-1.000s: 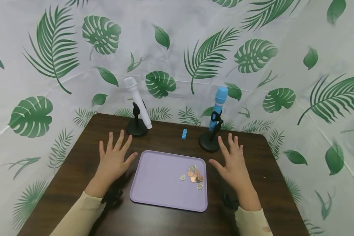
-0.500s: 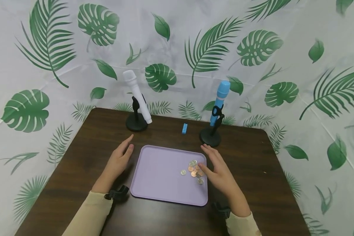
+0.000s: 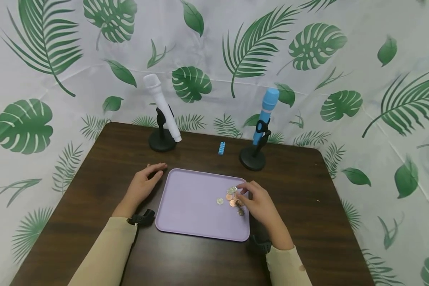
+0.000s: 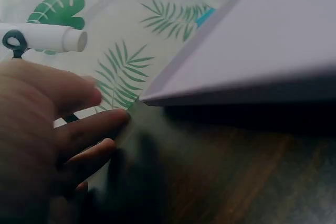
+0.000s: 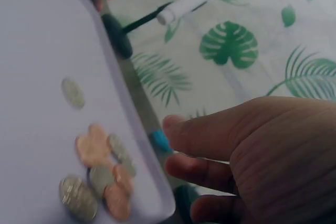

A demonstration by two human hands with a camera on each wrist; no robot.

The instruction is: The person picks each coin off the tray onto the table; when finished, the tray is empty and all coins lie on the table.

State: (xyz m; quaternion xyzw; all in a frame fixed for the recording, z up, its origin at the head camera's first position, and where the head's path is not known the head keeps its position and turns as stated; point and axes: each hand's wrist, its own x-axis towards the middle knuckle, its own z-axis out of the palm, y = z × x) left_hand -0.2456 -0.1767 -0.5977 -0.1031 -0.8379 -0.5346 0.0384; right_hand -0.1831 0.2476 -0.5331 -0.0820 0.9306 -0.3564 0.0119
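Note:
A lilac tray [image 3: 191,206] lies on the dark wooden table. Several copper and silver coins [image 3: 232,203] are heaped near its right side, and a lone silver coin [image 3: 219,201] lies just left of the heap. Over the heap hovers my right hand [image 3: 260,203], fingers loosely bent. In the right wrist view its thumb [image 5: 202,137] and fingertips stand apart from the coins [image 5: 116,202], with nothing held. My left hand [image 3: 142,186] is low beside the tray's left edge, fingers relaxed and holding nothing; whether it touches the table I cannot tell.
Behind the tray, a white microphone [image 3: 163,107] leans in a black stand [image 3: 162,142] at left. A blue microphone [image 3: 266,109] sits in another black stand [image 3: 252,159] at right. Between them lies a small blue brick-like piece [image 3: 221,148]. A leaf-patterned cloth [image 3: 214,51] hangs behind the table.
Both hands have come down from a raised, spread pose. The right hand has moved left over the coins with its fingers bending; the left has lowered beside the tray. The view has tilted slightly downward.

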